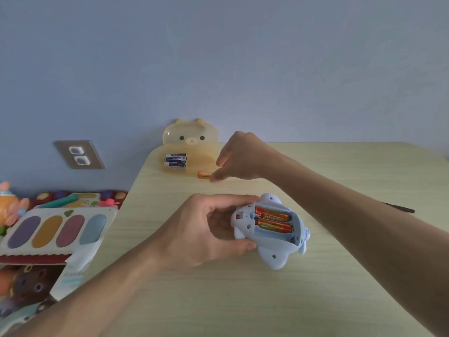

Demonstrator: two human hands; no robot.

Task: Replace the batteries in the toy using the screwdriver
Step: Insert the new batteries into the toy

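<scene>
A light blue plastic toy (pixel 272 239) lies belly up on the table, gripped at its left end by my left hand (pixel 206 229). Its battery bay is uncovered and holds two orange batteries (pixel 273 221) side by side. Far across the table my right hand (pixel 239 159) pinches its fingertips on the right end of a third orange battery (pixel 203 174), which lies flat on the tabletop. Two blue-and-white batteries (pixel 176 160) rest in a translucent yellow bear-shaped tray (pixel 206 154). A thin dark rod (pixel 402 209), possibly the screwdriver, pokes out from behind my right forearm.
The pale wooden table (pixel 243 300) meets a blue wall at the back. Left of the table's edge sit a toy with coloured oval keys (pixel 58 229) and other toys. A wall socket (pixel 79 154) is on the left.
</scene>
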